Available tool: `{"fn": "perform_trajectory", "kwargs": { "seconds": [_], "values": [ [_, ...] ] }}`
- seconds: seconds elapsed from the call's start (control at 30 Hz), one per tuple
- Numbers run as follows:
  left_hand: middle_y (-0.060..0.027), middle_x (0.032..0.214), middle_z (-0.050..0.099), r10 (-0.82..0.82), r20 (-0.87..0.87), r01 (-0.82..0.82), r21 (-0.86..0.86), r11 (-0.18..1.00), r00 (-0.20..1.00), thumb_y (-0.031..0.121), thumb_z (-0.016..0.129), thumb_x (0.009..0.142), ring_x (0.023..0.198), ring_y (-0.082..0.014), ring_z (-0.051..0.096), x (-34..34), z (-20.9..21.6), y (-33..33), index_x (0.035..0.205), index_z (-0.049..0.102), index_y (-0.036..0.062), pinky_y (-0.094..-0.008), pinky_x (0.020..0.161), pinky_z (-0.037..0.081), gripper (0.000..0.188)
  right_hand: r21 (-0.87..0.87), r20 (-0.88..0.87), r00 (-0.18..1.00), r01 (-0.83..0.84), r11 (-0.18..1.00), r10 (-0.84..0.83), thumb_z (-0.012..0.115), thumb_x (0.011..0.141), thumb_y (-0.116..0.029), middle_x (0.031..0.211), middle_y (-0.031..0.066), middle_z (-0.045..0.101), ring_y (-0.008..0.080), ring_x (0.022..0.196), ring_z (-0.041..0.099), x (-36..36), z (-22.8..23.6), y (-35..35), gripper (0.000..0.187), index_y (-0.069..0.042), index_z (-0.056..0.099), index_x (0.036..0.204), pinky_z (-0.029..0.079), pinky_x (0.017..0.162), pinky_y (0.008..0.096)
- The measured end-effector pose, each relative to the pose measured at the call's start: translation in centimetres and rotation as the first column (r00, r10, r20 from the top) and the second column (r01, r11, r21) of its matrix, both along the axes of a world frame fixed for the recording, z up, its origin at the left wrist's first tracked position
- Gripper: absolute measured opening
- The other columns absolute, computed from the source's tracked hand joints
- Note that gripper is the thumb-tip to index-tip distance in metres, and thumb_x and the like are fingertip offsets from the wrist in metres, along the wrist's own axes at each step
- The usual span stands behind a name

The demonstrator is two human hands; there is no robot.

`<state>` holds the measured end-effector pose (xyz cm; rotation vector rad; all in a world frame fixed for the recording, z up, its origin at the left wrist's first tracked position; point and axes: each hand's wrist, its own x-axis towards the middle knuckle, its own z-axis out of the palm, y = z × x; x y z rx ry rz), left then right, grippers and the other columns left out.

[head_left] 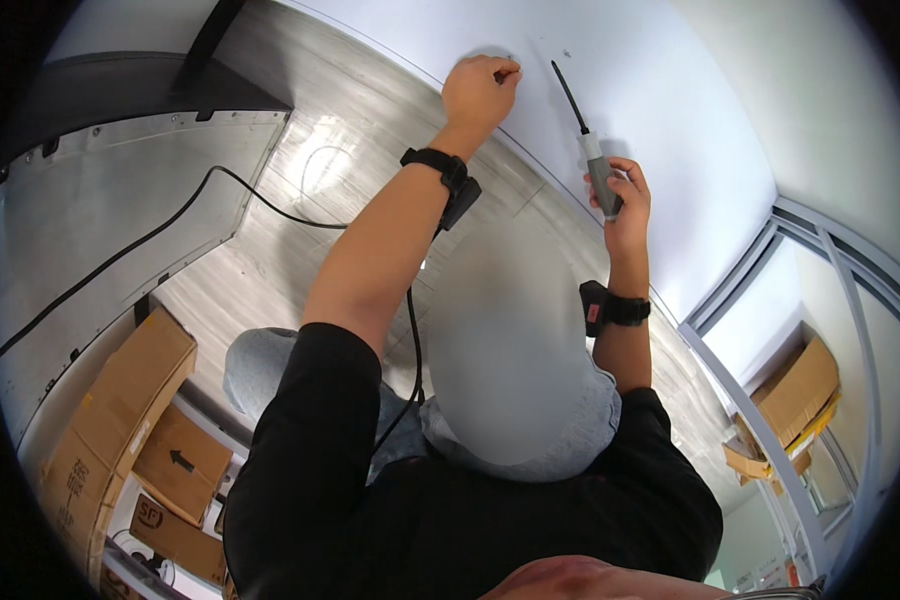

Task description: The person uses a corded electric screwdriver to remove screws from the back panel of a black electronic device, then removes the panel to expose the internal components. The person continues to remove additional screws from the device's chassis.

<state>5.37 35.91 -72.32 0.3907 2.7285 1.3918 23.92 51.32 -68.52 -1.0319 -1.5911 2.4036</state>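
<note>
Nearest, denim-clad knees (260, 370) fold below the person's black sleeves (305, 450), a blurred oval hiding much of the lap. A black cable (170, 215) rises from there, passes beneath the left forearm and runs off left across the floor (210, 290), close under the working arm. Farther out, the right hand (625, 195) has its grip clamped around the grey handle of a screwdriver (598, 170), which lies in front of a white panel (690, 120), its dark shaft slanting up and left. The left hand (482, 95) is near the screwdriver tip, its grip drawn together at the fingertips; whether something small is pinched there cannot be told. Beyond, a metal-sided unit (120, 185) and cardboard boxes (125, 400) crowd the left, while a grey frame (735, 265) stands right, with another carton (802, 390) behind it.
</note>
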Motion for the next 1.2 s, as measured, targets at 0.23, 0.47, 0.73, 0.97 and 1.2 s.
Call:
{"fn": "perform_trajectory", "kwargs": {
  "seconds": [0.23,0.47,0.73,0.97,1.2],
  "values": [
    [-0.0031,0.081,0.068,-0.028,0.087,0.033,-0.063,0.997,0.996,0.018,0.069,0.077,0.072,-0.0187,0.063,-0.3,0.5,0.0,0.086,0.072,0.0117,-0.0306,0.065,0.05,0.012,0.011,0.018,0.999,0.032,0.999,-0.032,0.045,0.077,-0.008,0.088,0.0166,0.062,0.0171,0.07,0.055,0.6,-0.2,-0.3,0.029,0.001,0.053,0.104,0.043,0.059,0.0276],
    [-0.0052,0.083,0.069,-0.07,0.096,0.062,0.084,0.995,0.993,0.013,0.07,0.078,0.074,-0.0148,0.064,-0.5,0.4,-1.0,0.092,0.071,0.0086,-0.0273,0.068,0.051,0.015,0.025,-0.022,0.998,0.051,0.998,-0.05,0.046,0.077,-0.009,0.089,0.0171,0.062,0.018,0.07,0.056,0.2,0.5,-0.8,0.031,0.001,0.053,0.105,0.044,0.058,0.0273],
    [-0.0037,0.082,0.067,-0.211,0.303,0.127,0.272,0.954,0.929,0.007,0.068,0.081,0.073,-0.01,0.06,-1.6,4.2,-10.0,0.092,0.068,0.0023,-0.0257,0.065,0.05,0.012,-0.051,-0.122,0.991,-0.065,0.997,0.058,0.047,0.077,-0.012,0.086,0.0169,0.06,0.0165,0.055,0.054,-4.0,3.7,-3.9,0.033,-0.001,0.05,0.108,0.04,0.046,0.0257],
    [-0.002,0.087,0.065,0.01,0.435,-0.19,0.372,0.908,0.9,0.016,0.061,0.089,0.077,-0.0091,0.059,-4.1,15.7,-22.9,0.1,0.065,0.0059,-0.0243,0.066,0.048,0.016,0.057,-0.28,0.881,-0.381,0.923,0.381,0.047,0.079,-0.006,0.088,0.0142,0.06,0.0133,0.058,0.053,-13.4,11.9,-11.9,0.027,-0.001,0.052,0.105,0.038,0.049,0.0234],
    [-0.0069,0.094,0.065,0.07,0.406,-0.302,0.541,0.785,0.911,0.024,0.041,0.098,0.081,-0.0127,0.06,-2.8,24.3,-28.5,0.112,0.056,0.0023,-0.0274,0.07,0.05,0.03,0.168,-0.345,0.693,-0.618,0.768,0.633,0.047,0.078,-0.004,0.09,0.011,0.061,0.0105,0.058,0.053,-16.2,19.3,-18.7,0.027,-0.003,0.055,0.104,0.038,0.047,0.0218]
  ]
}}
